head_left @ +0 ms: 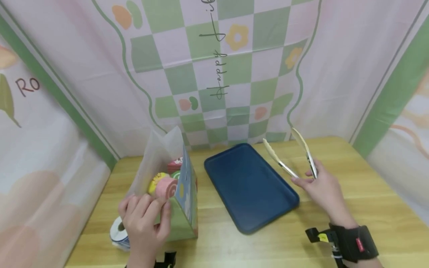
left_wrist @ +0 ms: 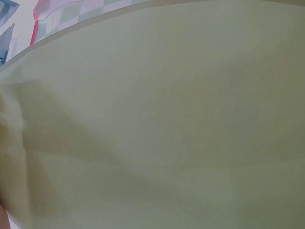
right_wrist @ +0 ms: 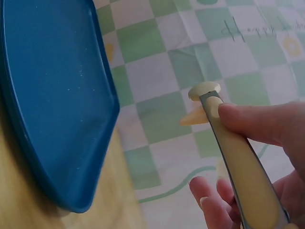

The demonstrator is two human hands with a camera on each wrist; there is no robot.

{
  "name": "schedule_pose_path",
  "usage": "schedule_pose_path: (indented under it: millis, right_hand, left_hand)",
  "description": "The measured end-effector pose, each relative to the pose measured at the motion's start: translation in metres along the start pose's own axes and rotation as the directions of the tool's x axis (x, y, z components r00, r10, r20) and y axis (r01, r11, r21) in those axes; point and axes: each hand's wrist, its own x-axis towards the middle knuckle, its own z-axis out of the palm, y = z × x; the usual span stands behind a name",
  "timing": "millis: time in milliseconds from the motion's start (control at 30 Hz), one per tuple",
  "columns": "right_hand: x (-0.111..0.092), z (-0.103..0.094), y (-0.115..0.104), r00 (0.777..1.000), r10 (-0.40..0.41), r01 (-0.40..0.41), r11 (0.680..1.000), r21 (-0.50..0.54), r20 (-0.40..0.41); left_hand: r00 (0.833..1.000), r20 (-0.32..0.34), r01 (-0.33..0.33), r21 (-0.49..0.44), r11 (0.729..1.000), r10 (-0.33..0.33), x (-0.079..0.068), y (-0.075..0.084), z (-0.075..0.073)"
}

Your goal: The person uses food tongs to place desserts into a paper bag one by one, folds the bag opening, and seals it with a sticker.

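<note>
My left hand [head_left: 142, 219] grips the near top edge of an open paper bag [head_left: 181, 223], whose green side fills most of the left wrist view. Inside the bag lie a pink swirled roll [head_left: 165, 187], a yellow item [head_left: 155, 181], something green [head_left: 176, 174] and a red item [head_left: 175, 165]; its lower contents are hidden. In my right hand [head_left: 326, 190] are metal tongs [right_wrist: 243, 167] with cream tips, held between thumb and fingers. Their arms stand spread and point away from me, with nothing between the tips. A dark blue tray [head_left: 248, 190] lies left of the tongs.
A white roll [head_left: 118, 230] with a blue-and-white lower part sits left of the bag, partly behind my left hand. The wooden table [head_left: 214, 245] meets a green-and-white checked curtain [head_left: 234, 74] at the back. Cloth also hangs on both sides.
</note>
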Motion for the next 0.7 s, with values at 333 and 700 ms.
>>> schedule_pose_path:
  millis: [333,700]
  right_hand:
    - [0.009,0.004,0.028,0.993,0.114,-0.114,0.992,0.054,-0.005]
    - [0.017,0.012,0.049,0.983,0.185,-0.185,0.982,0.048,-0.007]
  left_hand:
    - [1.0,-0.003,-0.003,0.009,1.0,0.003,0.006,0.004,-0.001]
    - [1.0,-0.011,-0.003,0.0,1.0,0.003,0.002,0.001,0.0]
